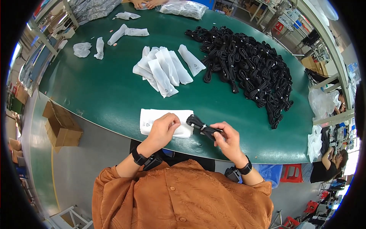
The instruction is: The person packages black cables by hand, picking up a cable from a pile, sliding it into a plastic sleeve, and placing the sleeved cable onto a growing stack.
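At the near edge of the green table (106,95), both hands work close together. Left hand (163,129) rests on a small stack of flat white bags (150,121), fingertips pinched together on the top bag's right end. Right hand (228,138) is clamped around a coiled black cable bundle (200,126), tied at the middle with a light band; the bundle's free end points left toward the bags and lies just beside the left hand's fingers. Whether the bundle's tip has entered the bag mouth cannot be told from this angle.

Mid-table, a fanned group of filled white bags (164,68) lies flat. To its right, toward the right edge, a large heap of black cable bundles (251,68) spreads along the table. Near the far left corner, a few crumpled white bags (91,47) lie scattered. At the far edge sit clear plastic bags (183,8), and another person's hands (146,4) touch the table there.

On the floor left of the table, an open cardboard box (61,128).
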The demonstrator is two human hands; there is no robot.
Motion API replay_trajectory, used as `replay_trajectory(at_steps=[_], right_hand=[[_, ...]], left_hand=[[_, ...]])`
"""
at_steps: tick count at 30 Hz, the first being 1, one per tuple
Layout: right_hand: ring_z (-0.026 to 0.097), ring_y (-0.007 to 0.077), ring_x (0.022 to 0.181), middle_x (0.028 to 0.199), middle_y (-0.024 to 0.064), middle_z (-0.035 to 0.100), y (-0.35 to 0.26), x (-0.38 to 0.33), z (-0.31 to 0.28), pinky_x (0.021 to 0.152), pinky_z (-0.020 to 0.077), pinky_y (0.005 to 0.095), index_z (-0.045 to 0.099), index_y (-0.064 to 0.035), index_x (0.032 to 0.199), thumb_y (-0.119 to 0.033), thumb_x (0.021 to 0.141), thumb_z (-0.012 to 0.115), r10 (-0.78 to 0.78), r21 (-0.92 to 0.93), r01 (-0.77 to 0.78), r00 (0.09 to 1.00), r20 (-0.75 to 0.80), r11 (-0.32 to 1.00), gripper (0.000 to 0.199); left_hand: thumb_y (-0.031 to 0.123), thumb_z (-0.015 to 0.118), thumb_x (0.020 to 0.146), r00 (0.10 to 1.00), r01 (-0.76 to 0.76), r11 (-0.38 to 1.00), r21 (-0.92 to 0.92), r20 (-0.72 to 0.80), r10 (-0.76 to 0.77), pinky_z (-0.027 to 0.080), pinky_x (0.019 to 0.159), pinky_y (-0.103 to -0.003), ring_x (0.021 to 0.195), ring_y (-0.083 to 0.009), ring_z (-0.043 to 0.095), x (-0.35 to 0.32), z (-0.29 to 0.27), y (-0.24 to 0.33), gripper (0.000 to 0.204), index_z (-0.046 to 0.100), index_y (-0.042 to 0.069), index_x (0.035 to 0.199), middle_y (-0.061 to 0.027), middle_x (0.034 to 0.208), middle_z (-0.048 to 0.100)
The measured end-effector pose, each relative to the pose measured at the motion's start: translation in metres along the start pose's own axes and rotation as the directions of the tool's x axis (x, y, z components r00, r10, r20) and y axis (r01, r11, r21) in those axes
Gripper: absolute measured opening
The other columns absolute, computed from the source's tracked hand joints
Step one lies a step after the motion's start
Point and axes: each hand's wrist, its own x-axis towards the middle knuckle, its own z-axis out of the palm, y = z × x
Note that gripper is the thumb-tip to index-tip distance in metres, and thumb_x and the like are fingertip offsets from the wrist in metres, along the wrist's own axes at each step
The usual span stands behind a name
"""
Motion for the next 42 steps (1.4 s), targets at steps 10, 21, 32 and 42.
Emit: replay_trajectory(at_steps=[10,21,32,42], right_hand=[[0.062,0.0146,0.067,0.083,0.0061,0.059,0.008,0.011,0.008,0.056,0.0466,0.0284,0.064,-0.0032,0.117,0.002,0.086,0.066,-0.496,-0.417,0.585,0.811,0.311,0.696,0.031],[0.063,0.0167,0.077,0.098,0.0086,0.061,-0.002,0.02,0.013,0.064,0.0523,0.0246,0.068,-0.0042,0.115,0.008,0.083,0.068,-0.215,-0.185,0.251,0.957,0.197,0.95,0.034],[0.063,0.0207,0.091,0.114,0.0127,0.055,-0.027,0.056,0.027,0.074,0.055,0.0291,0.072,-0.0067,0.106,0.007,0.077,0.076,-0.571,-0.206,0.564,0.821,0.034,0.799,0.033],[0.065,0.0211,0.084,0.115,0.0136,0.059,-0.03,0.077,0.032,0.07,0.0566,0.0304,0.072,-0.0061,0.105,0.007,0.07,0.08,-0.709,-0.438,0.677,0.696,0.116,0.592,0.038]], left_hand=[[-0.004,0.064,0.089,0.998,0.063,0.988,-0.141,0.014,-0.061,0.047,0.065,-0.027,0.072,-0.0133,0.056,-0.003,0.003,-0.002,0.006,0.06,0.0,0.092,-0.0053,0.089,0.069],[-0.005,0.065,0.083,0.954,-0.301,0.954,-0.012,0.008,0.301,0.048,0.069,-0.03,0.077,-0.0212,0.055,0.02,-0.004,0.023,0.012,0.057,0.002,0.087,-0.0093,0.101,0.071],[0.005,0.061,0.096,0.993,0.087,0.812,-0.577,0.112,-0.026,0.046,0.082,-0.027,0.091,-0.0085,0.054,0.06,-0.033,0.028,0.005,0.059,0.003,0.091,-0.0047,0.107,0.065],[0.01,0.06,0.098,0.994,-0.09,0.95,-0.3,0.028,0.103,0.046,0.095,-0.031,0.107,-0.0176,0.06,0.069,-0.044,0.04,0.008,0.06,0.002,0.097,-0.0098,0.11,0.066]])
